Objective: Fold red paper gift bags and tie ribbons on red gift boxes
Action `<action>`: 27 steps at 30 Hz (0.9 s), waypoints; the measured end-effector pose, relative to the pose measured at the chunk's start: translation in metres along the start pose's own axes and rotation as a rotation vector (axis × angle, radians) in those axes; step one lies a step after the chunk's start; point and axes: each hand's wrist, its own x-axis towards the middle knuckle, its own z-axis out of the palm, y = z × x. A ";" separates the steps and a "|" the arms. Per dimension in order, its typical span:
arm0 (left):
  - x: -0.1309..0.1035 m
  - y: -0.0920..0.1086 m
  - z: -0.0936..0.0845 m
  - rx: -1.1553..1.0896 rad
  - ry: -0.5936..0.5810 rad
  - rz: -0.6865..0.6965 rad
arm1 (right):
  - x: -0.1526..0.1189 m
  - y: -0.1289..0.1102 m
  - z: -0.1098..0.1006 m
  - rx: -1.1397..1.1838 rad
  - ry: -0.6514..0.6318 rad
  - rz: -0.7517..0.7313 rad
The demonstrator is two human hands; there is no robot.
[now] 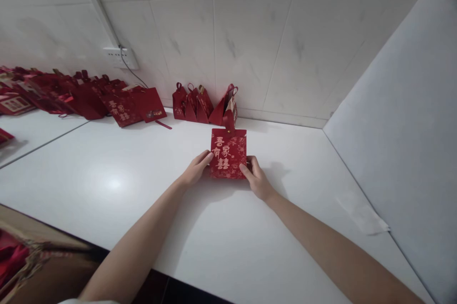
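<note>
Between my two hands is a red gift bag (228,154) with pale Chinese characters, a floral print and a ribbon loop at its top. My left hand (197,166) grips its left edge, thumb toward the front. On the lower right edge, my right hand (256,176) holds it with the thumb on the front face and the fingers behind. The bag is upright over the white table (221,247); whether its base touches the surface I cannot tell. Just behind it stand several small red boxes (196,106) with ribbon loops, lined up against the wall.
Many red gift bags (78,97) crowd the table's back left, with a loose ribbon (163,124) nearby. A wall socket (120,58) has a cable hanging down. White paper (364,213) lies by the right-hand panel (403,104). A cardboard box (53,266) is at lower left.
</note>
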 end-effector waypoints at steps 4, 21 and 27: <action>-0.004 0.005 0.005 0.157 0.086 0.031 | 0.000 0.000 0.002 0.000 0.002 -0.002; -0.004 -0.007 0.026 -0.072 0.093 0.037 | -0.020 -0.015 0.015 -0.243 -0.003 -0.391; -0.012 0.003 0.027 -0.564 0.047 -0.039 | -0.016 -0.012 0.010 -0.150 -0.106 -0.198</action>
